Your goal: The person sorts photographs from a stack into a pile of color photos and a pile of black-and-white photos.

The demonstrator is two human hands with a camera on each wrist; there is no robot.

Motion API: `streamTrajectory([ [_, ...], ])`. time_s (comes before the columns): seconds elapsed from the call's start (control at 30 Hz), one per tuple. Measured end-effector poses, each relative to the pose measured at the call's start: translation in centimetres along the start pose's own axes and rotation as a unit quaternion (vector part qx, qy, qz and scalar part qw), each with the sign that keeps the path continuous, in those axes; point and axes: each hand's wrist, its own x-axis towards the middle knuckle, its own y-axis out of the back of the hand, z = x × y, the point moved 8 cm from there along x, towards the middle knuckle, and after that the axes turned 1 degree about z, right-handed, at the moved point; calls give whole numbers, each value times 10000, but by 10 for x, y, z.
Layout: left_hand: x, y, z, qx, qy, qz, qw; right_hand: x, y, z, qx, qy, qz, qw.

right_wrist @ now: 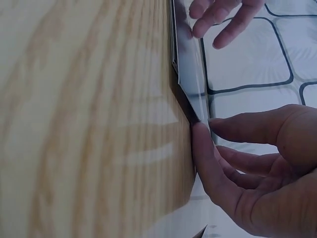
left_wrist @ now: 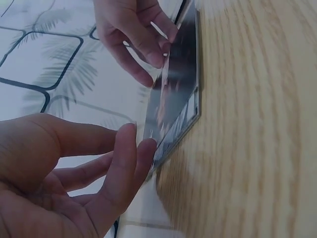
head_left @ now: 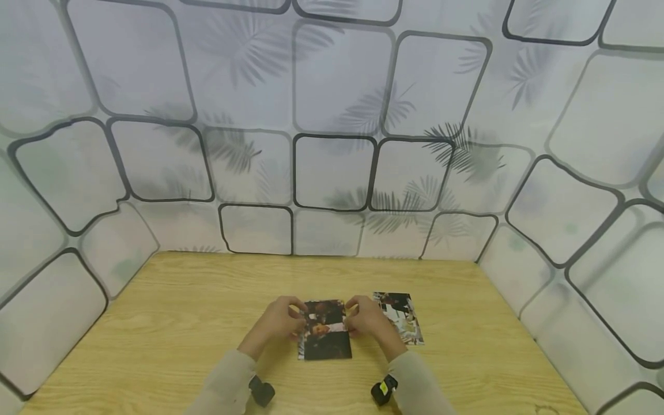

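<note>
Both hands meet over the photo stack (head_left: 325, 331) near the table's (head_left: 155, 323) front edge — the left hand (head_left: 277, 321) pinches the top photo's left edge between thumb and curled fingertips (left_wrist: 141, 148), wrist low. The right hand (head_left: 367, 320) mirrors it, fingertips (right_wrist: 200, 136) pinching the right edge, lifting that side slightly. A second photo (head_left: 402, 317) lies flat just right of the stack — partly under the right wrist.

Left hand (left_wrist: 59, 183) at lower left and right hand (left_wrist: 133, 34) at top pinch a photo (left_wrist: 176, 94) above the wooden table (left_wrist: 252, 129).
</note>
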Motion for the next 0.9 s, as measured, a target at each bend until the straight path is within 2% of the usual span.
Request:
streamTrajectory([
  [0.2, 0, -1, 0, -78, 138, 42, 9999, -1, 0, 0, -49, 6, 104, 9999],
  [0.43, 2, -2, -4, -85, 218, 128, 9996, -4, 2, -2, 64, 89, 21, 9999],
  [0.73, 4, -3, -2, 95, -7, 99, 9999, -4, 6, -7, 80, 278, 58, 9996],
  [0.9, 3, -2, -1, 134, 37, 132, 9998, -2, 7, -8, 23, 302, 175, 9994],
])
